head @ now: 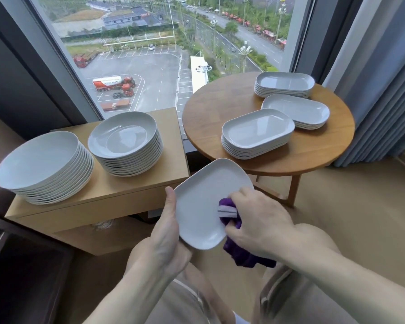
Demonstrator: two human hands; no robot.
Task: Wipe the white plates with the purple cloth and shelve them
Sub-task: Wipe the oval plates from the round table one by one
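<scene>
While the left hand (pixel 166 239) grips the near edge of a white plate (pixel 204 206) held up in the air, the right hand (pixel 257 220) presses a bunched purple cloth (pixel 229 220) on it, fingers curled round the cloth. Two stacks of round plates (pixel 124 143) sit on the low wooden desk (pixel 136 190). Three stacks of long plates (pixel 257 133) sit on the round desk (pixel 211 106) by the window (pixel 150 54).
</scene>
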